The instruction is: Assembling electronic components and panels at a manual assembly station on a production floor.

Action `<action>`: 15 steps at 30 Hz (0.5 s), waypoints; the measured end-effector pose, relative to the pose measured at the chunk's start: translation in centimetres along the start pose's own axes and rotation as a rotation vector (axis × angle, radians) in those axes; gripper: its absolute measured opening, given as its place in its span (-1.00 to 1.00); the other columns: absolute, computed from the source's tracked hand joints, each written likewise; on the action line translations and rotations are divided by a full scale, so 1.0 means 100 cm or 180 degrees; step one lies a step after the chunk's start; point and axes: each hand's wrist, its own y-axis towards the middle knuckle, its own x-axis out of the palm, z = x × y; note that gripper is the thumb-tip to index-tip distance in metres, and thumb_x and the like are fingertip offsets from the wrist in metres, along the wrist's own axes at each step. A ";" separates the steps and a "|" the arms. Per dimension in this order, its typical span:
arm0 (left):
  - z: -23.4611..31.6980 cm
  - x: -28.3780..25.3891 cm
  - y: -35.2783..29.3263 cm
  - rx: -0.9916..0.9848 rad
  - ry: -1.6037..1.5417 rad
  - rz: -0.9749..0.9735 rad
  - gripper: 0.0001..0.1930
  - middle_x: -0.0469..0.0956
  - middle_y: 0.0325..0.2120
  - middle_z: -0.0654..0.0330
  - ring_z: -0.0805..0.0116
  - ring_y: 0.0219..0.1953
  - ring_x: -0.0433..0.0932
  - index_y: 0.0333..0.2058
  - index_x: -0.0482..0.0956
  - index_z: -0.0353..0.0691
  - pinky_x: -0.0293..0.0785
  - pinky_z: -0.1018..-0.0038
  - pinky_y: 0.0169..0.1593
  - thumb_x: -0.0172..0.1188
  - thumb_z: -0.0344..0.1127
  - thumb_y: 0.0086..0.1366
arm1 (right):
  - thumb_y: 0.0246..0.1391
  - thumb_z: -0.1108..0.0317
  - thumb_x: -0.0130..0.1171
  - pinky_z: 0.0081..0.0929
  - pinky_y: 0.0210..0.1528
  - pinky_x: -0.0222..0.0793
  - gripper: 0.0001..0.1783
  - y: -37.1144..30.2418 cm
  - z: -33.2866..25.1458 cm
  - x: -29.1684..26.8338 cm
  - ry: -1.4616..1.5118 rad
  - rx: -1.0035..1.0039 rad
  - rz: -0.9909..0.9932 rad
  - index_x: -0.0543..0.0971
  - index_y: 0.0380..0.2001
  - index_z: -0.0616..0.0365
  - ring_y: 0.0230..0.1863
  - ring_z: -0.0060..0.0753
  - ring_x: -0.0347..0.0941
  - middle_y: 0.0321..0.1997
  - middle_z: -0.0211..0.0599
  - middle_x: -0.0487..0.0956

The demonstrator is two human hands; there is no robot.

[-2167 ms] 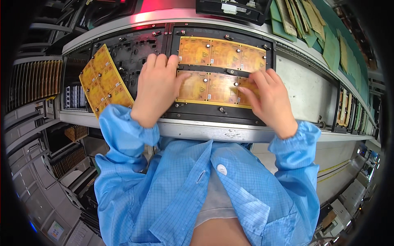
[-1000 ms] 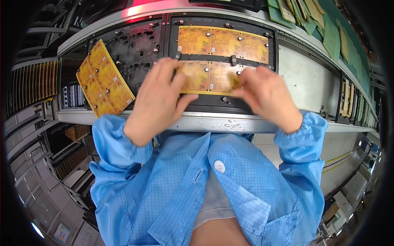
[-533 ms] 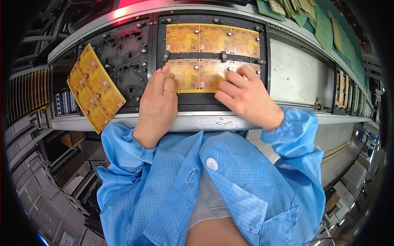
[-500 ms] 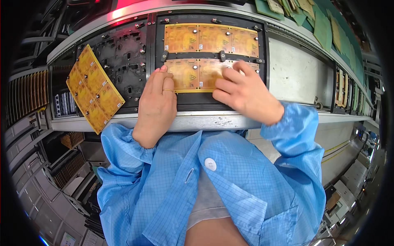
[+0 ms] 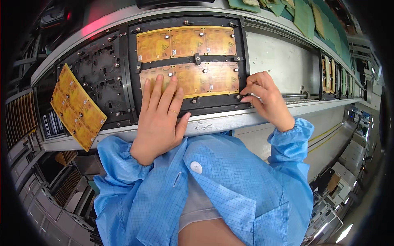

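Note:
My left hand [image 5: 158,112] lies flat with fingers spread, its fingertips on the left part of the nearer yellow circuit board panel [image 5: 223,80]. That panel sits in a black fixture frame [image 5: 213,102], in front of a second yellow panel [image 5: 186,43]. At the frame's near right corner, the thumb and fingers of my right hand [image 5: 269,98] pinch at a small clamp [image 5: 238,97] just beside the panel's corner. The fingers partly hide this clamp. Another black clamp [image 5: 198,59] stands between the two panels.
A third yellow panel [image 5: 78,106] leans at the left, over a black fixture [image 5: 98,74] that shows its bare cutouts. The metal rail [image 5: 221,120] runs along the near edge. A pale plate [image 5: 279,61] lies at the right; green boards [image 5: 303,18] are piled at the far right.
My right hand has moved right, from above the nearer panel to the frame's corner. My left hand has spread its fingers onto the panel. The whole view has shifted slightly.

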 end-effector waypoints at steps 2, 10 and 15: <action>-0.001 0.001 0.000 0.0076 0.0020 -0.0015 -0.34 0.20 0.35 -0.08 -0.22 0.42 0.05 0.21 0.37 -0.40 -0.11 -0.18 0.44 0.28 -0.23 0.17 | -0.25 0.51 0.33 -0.25 -0.09 0.38 -0.75 0.002 0.004 0.003 -0.0490 -0.0367 0.0034 0.62 -0.37 0.16 -0.18 -0.14 0.41 -0.28 -0.30 0.51; 0.003 0.000 0.006 0.0259 0.0108 -0.0034 -0.34 0.22 0.30 -0.22 -0.38 0.37 0.07 0.15 0.40 -0.51 -0.13 -0.21 0.43 0.25 -0.16 0.15 | -0.22 0.35 0.21 -0.30 0.08 0.36 -0.81 0.049 -0.002 -0.031 -0.1819 -0.2016 -0.0681 0.57 -0.42 0.08 -0.11 -0.33 0.44 -0.22 -0.40 0.53; 0.005 -0.003 0.019 0.0203 -0.0123 0.0161 -0.51 0.37 0.17 -0.14 -0.29 0.27 0.25 0.05 0.48 -0.38 0.13 -0.08 0.35 0.25 -0.26 0.17 | -0.13 0.05 0.34 -0.26 -0.05 0.34 -0.60 0.061 0.016 -0.033 -0.1464 -0.1042 -0.0114 0.50 -0.30 0.04 -0.10 -0.21 0.43 -0.25 -0.37 0.50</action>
